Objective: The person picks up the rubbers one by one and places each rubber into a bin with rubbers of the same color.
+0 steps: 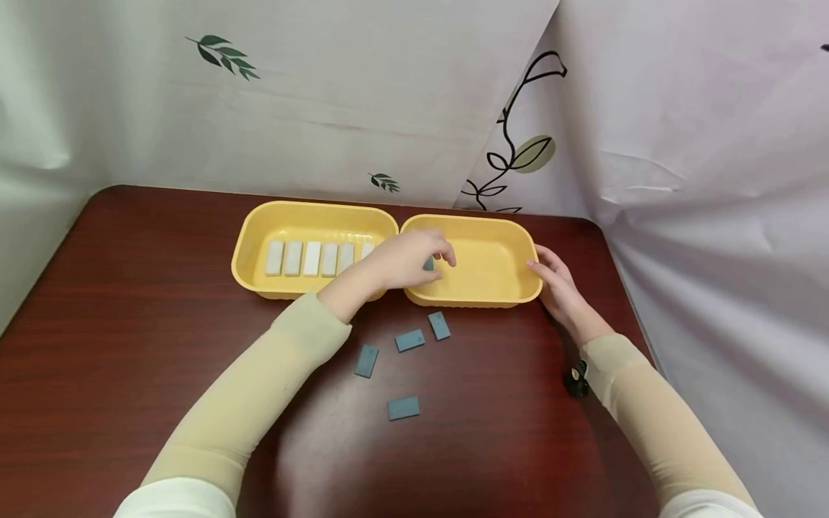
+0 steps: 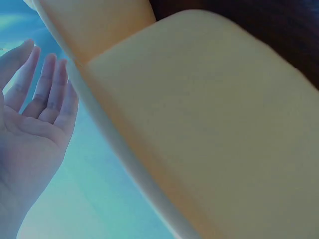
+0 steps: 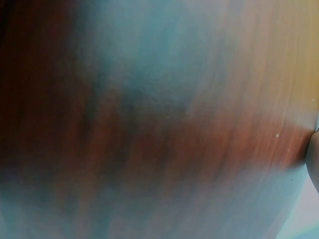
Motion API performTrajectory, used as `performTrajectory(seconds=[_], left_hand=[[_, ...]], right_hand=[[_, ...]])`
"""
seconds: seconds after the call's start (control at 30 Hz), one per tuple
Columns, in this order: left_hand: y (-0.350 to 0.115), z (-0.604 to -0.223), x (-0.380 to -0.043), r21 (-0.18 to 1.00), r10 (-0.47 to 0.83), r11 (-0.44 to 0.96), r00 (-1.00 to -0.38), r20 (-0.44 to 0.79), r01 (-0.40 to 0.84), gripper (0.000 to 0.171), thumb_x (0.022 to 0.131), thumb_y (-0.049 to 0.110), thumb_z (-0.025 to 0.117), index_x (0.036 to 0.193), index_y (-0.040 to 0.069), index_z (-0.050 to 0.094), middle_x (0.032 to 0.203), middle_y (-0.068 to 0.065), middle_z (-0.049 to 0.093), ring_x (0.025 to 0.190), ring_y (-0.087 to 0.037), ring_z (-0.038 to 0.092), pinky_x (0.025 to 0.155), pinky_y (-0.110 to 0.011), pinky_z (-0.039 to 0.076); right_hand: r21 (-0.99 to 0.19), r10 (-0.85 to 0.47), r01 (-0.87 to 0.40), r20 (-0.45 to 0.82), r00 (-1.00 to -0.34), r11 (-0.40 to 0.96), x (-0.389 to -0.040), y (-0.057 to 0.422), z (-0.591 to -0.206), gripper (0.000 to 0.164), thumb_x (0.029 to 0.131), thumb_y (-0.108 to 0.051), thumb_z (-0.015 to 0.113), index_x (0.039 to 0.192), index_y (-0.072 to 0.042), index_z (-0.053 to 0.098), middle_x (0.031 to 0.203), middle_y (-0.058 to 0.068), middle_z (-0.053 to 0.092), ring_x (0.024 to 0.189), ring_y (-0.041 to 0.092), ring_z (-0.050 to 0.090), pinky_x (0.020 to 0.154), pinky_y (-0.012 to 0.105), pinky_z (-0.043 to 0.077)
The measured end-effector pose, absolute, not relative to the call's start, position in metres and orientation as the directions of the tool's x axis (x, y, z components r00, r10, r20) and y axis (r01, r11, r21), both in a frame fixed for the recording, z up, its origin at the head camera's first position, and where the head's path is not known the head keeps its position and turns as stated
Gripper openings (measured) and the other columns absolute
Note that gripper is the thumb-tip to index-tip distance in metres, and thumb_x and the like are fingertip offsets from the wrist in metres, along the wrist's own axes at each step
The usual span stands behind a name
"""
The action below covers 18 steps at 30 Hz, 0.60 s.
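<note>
Two yellow plastic bins stand side by side on the table. My left hand [image 1: 411, 260] is over the left end of the right bin [image 1: 492, 293], thumb and forefinger apart with nothing between them. In the left wrist view, the palm and loosely bent fingers show bare. A dark grey-green block [image 1: 428, 263] shows in that bin beside the hand, partly hidden by it. At the bin's right end my right hand [image 1: 558, 286] holds the rim, thumb on the edge and fingers along the outside. The right wrist view shows mostly blurred table and a bit of finger.
The left bin [image 1: 242, 270] holds a row of several whitish blocks [image 1: 293, 259], partly behind my left forearm. Dark grey-green blocks [image 1: 409, 340] lie scattered on the table [image 1: 162, 324] in front. A small black object [image 1: 575, 380] is by the right wrist. Patterned cloth [image 1: 324, 108] hangs behind.
</note>
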<state>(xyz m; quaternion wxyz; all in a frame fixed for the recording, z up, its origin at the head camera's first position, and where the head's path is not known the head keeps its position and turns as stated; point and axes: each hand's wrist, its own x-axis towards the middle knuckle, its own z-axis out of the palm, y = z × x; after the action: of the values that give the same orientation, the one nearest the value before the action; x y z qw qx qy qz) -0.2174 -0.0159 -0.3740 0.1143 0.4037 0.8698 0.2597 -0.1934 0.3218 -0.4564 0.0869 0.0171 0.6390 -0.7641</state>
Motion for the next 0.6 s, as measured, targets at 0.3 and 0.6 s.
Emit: performTrajectory(seconds=[0.3,0.6], left_hand=[[-0.032,-0.377,-0.191,0.545,0.79,0.481,-0.609,0.071,0.687,0.02,0.099,0.009,0.073,0.119,0.011,0.076,0.125,-0.003,0.072,0.118,-0.022,0.069,0.104,-0.039,0.055],[-0.042,-0.384,-0.163,0.522,0.819,0.432,-0.562,0.113,0.735,0.018,0.097,0.007,0.076,0.114,0.012,0.077,0.114,-0.001,0.074,0.103,-0.017,0.07,0.094,-0.035,0.058]], right_hand=[[-0.973,-0.095,0.155,-0.14,-0.986,-0.173,-0.194,0.322,-0.455,0.028,0.11,-0.001,0.046,0.125,-0.019,0.061,0.11,-0.006,0.069,0.095,0.006,0.071,0.079,0.019,0.059],[-0.967,-0.101,0.176,-0.16,-0.982,-0.183,-0.194,0.321,-0.455,0.027,0.11,-0.002,0.046,0.126,-0.018,0.059,0.11,-0.006,0.07,0.095,0.006,0.071,0.08,0.019,0.059]])
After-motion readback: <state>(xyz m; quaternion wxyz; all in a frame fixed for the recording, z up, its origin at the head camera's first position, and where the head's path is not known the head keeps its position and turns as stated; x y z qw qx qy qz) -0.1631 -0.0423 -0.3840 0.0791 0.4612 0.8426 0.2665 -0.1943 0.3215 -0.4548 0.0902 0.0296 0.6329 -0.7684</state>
